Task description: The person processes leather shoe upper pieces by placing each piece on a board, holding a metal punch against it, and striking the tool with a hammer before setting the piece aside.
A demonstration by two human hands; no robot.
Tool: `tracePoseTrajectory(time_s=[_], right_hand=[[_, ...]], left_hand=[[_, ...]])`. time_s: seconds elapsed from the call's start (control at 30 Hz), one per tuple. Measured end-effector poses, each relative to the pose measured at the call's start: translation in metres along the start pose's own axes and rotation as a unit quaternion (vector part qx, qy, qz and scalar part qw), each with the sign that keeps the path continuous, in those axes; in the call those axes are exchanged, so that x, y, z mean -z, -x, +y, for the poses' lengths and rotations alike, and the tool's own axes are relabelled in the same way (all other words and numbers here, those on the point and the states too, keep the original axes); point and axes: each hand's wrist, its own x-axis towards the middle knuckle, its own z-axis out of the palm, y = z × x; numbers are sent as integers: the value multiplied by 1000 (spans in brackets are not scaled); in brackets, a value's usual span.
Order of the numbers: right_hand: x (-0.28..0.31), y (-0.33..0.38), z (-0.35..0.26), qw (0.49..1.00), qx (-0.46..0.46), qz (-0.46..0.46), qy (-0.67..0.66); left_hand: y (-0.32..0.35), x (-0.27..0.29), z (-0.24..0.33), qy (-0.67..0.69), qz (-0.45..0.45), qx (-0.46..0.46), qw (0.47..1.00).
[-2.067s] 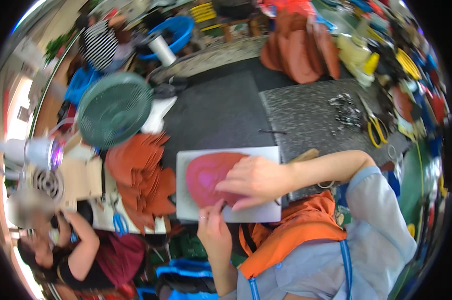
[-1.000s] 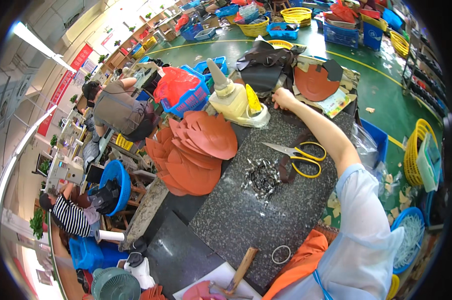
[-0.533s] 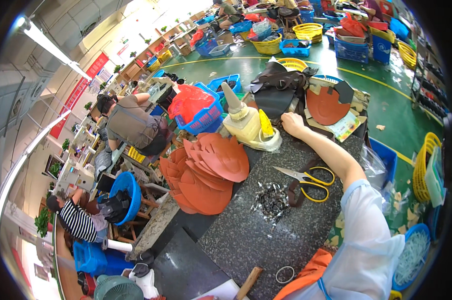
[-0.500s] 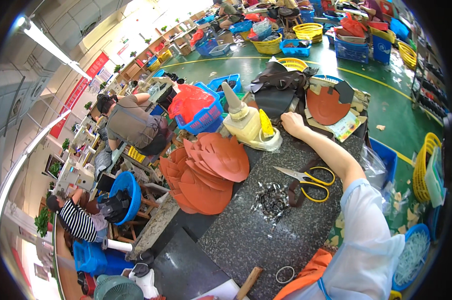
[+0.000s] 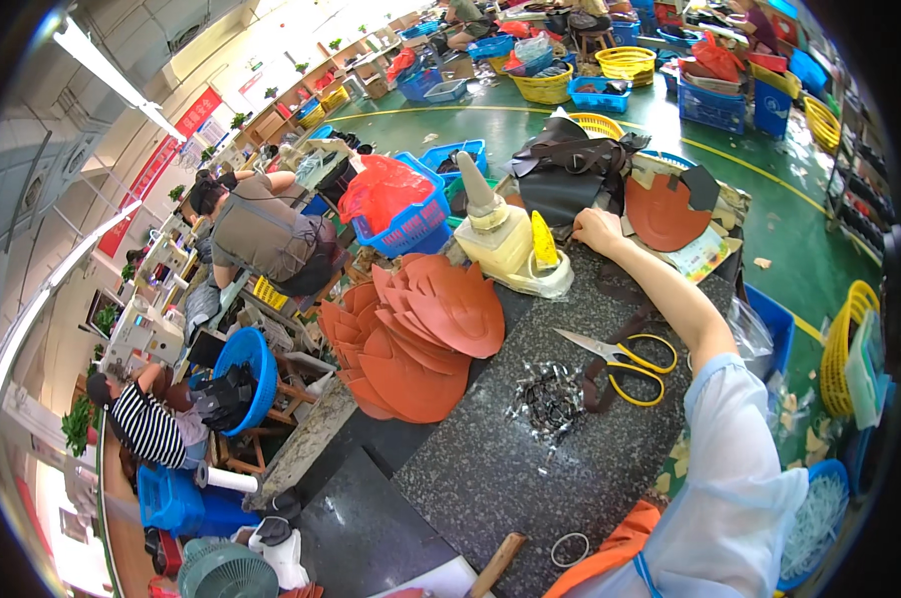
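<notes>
My right hand [image 5: 598, 231] reaches across the dark speckled worktop [image 5: 450, 468], fingers curled together at the near edge of a heap of black leather pieces [image 5: 562, 189]. What the fingertips grip, if anything, is too small to make out. Just left of it stands a pale glue bottle [image 5: 494, 239] with a cone-shaped top, beside a yellow pointed tool [image 5: 543, 239] in a whitish roll. To its right lies a reddish-brown leather piece [image 5: 666, 211]. Yellow-handled scissors [image 5: 625, 361] lie open nearer me, by small metallic bits [image 5: 550, 401]. My left hand is out of view.
Stacked reddish-brown leather pieces [image 5: 410, 349] cover the worktop's left side. A wooden handle [image 5: 497, 564] and a white ring [image 5: 570, 549] lie at the near edge. Beyond stands a blue basket [image 5: 410, 224] with a red bag. Two people sit working at left.
The view has shifted slightly, so the worktop things appear a little further right. My right hand stays by the black leather, its fingers still curled.
</notes>
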Motion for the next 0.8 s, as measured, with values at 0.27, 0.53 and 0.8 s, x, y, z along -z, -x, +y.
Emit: tracePoseTrajectory(time_s=[0.27, 0.53, 0.8], right_hand=[[-11, 14, 4, 988, 73, 80, 110], [-17, 7, -35, 998, -26, 55, 35], [-16, -21, 12, 934, -286, -11, -213]], left_hand=[[-1, -3, -1, -25, -12, 3, 1000], [17, -210, -333, -3, 13, -10, 1000], [15, -94, -124, 14, 29, -9, 999]])
